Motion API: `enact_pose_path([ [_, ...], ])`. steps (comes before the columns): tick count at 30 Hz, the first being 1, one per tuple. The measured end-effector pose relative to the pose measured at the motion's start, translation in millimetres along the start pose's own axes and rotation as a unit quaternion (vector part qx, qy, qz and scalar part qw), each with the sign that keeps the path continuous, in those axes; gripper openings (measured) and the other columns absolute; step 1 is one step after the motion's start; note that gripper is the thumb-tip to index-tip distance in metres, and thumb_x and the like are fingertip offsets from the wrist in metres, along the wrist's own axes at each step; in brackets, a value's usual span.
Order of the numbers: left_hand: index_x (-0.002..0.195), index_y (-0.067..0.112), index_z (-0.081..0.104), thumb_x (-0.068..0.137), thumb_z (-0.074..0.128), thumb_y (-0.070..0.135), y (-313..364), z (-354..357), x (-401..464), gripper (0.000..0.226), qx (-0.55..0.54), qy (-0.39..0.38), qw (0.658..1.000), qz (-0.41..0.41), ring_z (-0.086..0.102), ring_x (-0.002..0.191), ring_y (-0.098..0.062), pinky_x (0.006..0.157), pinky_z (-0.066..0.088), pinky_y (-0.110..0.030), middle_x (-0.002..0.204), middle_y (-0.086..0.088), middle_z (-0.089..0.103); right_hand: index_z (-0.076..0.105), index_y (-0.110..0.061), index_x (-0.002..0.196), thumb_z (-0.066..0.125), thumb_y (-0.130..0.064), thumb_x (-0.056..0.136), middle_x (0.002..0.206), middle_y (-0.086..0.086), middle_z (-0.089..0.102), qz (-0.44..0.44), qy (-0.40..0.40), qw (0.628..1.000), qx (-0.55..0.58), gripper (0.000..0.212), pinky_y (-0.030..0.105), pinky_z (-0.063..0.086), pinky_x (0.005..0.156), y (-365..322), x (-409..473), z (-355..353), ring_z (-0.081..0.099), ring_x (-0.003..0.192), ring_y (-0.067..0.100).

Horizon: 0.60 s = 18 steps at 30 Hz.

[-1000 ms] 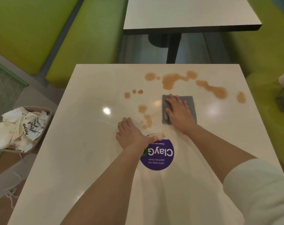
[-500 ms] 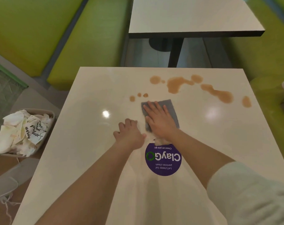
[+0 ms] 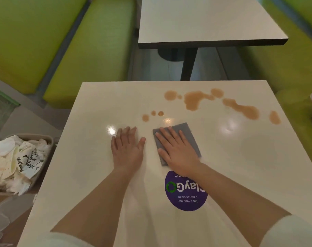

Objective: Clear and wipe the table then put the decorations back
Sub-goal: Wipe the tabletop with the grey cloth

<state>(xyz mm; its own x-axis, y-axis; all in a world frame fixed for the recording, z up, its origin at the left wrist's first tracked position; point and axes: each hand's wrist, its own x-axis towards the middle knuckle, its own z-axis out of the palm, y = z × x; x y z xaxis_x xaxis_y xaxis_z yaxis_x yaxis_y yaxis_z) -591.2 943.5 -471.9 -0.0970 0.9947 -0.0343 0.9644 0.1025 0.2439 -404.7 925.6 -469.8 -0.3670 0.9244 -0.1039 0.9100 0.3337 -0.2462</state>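
Green booth seating all around, and a pale glossy table (image 3: 232, 166) in the middle with a purple round sticker (image 3: 185, 195) near the person's edge. I'll use that sticker as the anchor.

What's changed: a second ago there were brown drips just beyond the sticker, right under where the hands work. Those are gone now, and the little crumpled scrap that sat at the sticker's far edge is no longer visible either. So the near patch looks done, and the wiping is partway along, I'd say.

The grey cloth (image 3: 185, 134) lies flat just beyond the sticker. The right hand (image 3: 178, 150) presses down on it with fingers spread, palm flat, not pinching or gripping it, just pushing. The left hand (image 3: 127, 148) has slid out to the sticker's far left and lies open and flat on the bare top, holding nothing, probably bracing.

Still to do: three small spots (image 3: 153, 114) just past the cloth, and the big brown spill (image 3: 194, 101) stretching across the far side from the sticker. No decorations on the table yet. A bin of crumpled paper (image 3: 17, 161) sits off the table's left side.
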Motion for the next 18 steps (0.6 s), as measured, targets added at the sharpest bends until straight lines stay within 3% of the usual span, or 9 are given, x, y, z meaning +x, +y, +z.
enact_pose_path([
  [3, 0.144, 0.022, 0.041, 0.095, 0.024, 0.054, -1, 6, -3, 0.06, 0.012, 0.069, 0.998, 0.006, 0.025, 0.144, -0.024, 0.118, 0.017, -0.045, 0.15, -0.001, 0.038, 0.004, -0.032, 0.156, 0.01, -0.051, 0.101, 0.162, -0.013, -0.005, -0.002, -0.002, 1.0, -0.001, 0.059, 0.038, -0.01, 0.121, 31, 13, -8, -0.011, 0.149, 0.009],
  [7, 0.143, 0.024, 0.041, 0.097, 0.031, 0.053, -2, 9, 0, 0.055, 0.009, 0.076, 0.997, 0.001, 0.024, 0.144, -0.021, 0.119, 0.018, -0.044, 0.149, 0.001, 0.039, -0.001, -0.026, 0.156, 0.016, -0.043, 0.104, 0.163, -0.007, -0.009, 0.149, 0.017, 0.988, 0.026, 0.057, 0.04, -0.014, 0.12, 33, 51, -12, -0.015, 0.149, 0.014],
  [10, 0.144, 0.025, 0.04, 0.097, 0.03, 0.053, -3, 8, -2, 0.056, 0.003, 0.068, 0.998, 0.001, 0.023, 0.145, -0.02, 0.12, 0.016, -0.043, 0.15, 0.002, 0.039, 0.003, -0.023, 0.156, 0.01, -0.046, 0.101, 0.164, -0.004, -0.003, 0.069, 0.023, 0.997, 0.017, 0.06, 0.041, -0.011, 0.12, -7, 34, 3, -0.01, 0.15, 0.016],
  [13, 0.146, 0.025, 0.039, 0.098, 0.029, 0.053, -5, 7, -2, 0.057, -0.001, 0.064, 0.998, 0.0, 0.022, 0.146, -0.019, 0.12, 0.015, -0.042, 0.151, 0.003, 0.038, 0.009, -0.025, 0.157, 0.007, -0.048, 0.1, 0.163, -0.007, 0.002, 0.001, 0.02, 1.0, 0.002, 0.061, 0.037, -0.007, 0.121, -2, 11, 5, -0.007, 0.15, 0.01],
  [18, 0.147, 0.023, 0.039, 0.1, 0.024, 0.049, -4, 8, -2, 0.056, -0.011, 0.073, 0.997, -0.002, 0.021, 0.146, -0.017, 0.121, 0.013, -0.041, 0.152, 0.003, 0.038, 0.003, -0.025, 0.157, 0.013, -0.041, 0.103, 0.164, -0.007, -0.002, 0.141, 0.04, 0.989, 0.026, 0.056, 0.038, -0.009, 0.121, 20, 71, -5, -0.008, 0.15, 0.012],
])
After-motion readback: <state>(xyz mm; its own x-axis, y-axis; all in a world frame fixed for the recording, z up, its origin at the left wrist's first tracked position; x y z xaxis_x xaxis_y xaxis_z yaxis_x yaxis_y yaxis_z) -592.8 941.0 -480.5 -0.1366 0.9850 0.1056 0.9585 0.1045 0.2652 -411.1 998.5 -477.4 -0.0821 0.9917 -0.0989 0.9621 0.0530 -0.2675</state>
